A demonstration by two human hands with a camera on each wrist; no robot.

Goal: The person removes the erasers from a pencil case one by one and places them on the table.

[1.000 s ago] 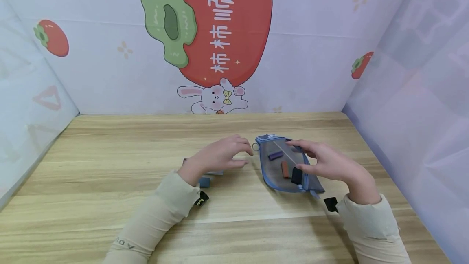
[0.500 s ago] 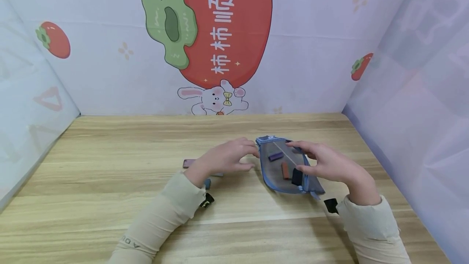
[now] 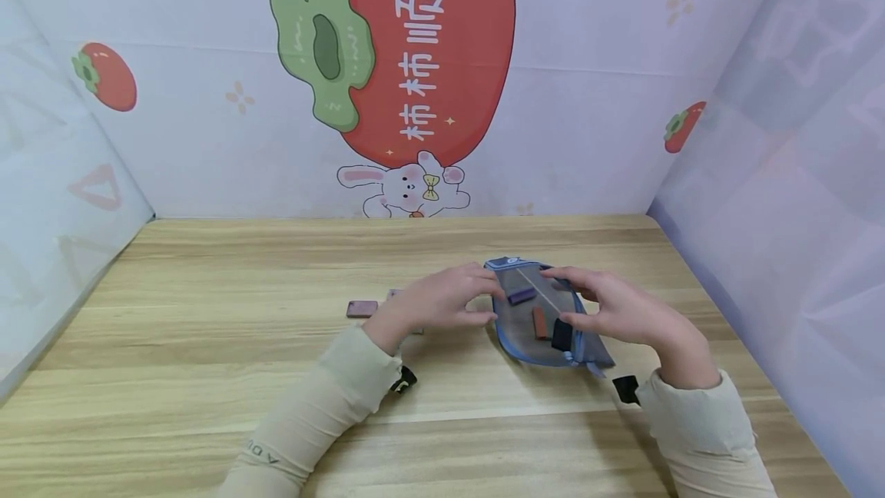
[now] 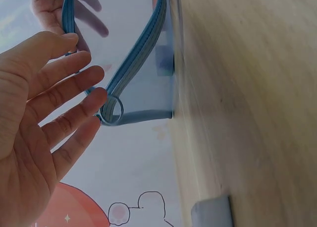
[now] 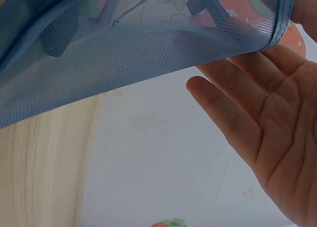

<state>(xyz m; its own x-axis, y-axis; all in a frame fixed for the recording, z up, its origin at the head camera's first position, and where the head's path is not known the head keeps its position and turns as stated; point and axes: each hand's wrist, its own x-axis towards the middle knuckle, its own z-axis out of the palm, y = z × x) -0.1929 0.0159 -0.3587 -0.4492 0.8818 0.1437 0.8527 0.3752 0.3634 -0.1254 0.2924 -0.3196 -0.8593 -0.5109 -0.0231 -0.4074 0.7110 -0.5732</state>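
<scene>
A see-through mesh zip pouch [image 3: 514, 333] with blue edging stands on the table. Inside show a purple block [image 3: 522, 296], an orange block [image 3: 539, 323] and a black block [image 3: 561, 334]. My right hand [image 3: 625, 310] pinches the pouch's right edge between thumb and fingers, some fingers showing through the mesh. At the left edge is my left hand [image 3: 452, 298], fingers spread and slightly bent, holding nothing. In the left wrist view its fingertips overlap the zipper [image 4: 136, 56], right beside the round pull ring [image 4: 113, 110].
A small flat mauve piece [image 3: 362, 309] lies on the wooden table [image 3: 242, 313] left of my left hand, with another pale piece partly hidden behind that wrist. A light grey block [image 4: 213, 212] shows low in the left wrist view. Printed sheets wall the back and sides.
My left hand has moved right, from the gap beside the pouch to its left edge, uncovering the mauve piece. The right hand and the pouch have stayed nearly still.
</scene>
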